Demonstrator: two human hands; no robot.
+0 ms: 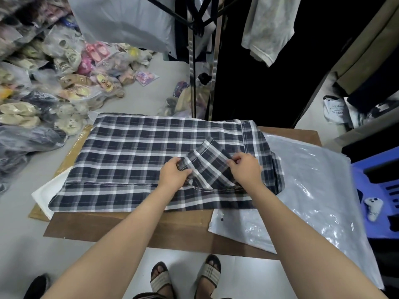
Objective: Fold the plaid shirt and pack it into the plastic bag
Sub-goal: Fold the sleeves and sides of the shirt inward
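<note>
Brown cardboard [129, 231] is lying on a pale floor, with bagged footwear [64, 72] heaping up at the far left and a blue stool [375, 180] standing at the right. The plaid shirt [129, 152] is lying spread flat on the cardboard, its right edge meeting the plastic bag [313, 190] beside it. The left hand [173, 175] is curling its fingers round the cuff end of a folded sleeve [207, 156], while the right hand [246, 169] is pinching the sleeve's right edge
</note>
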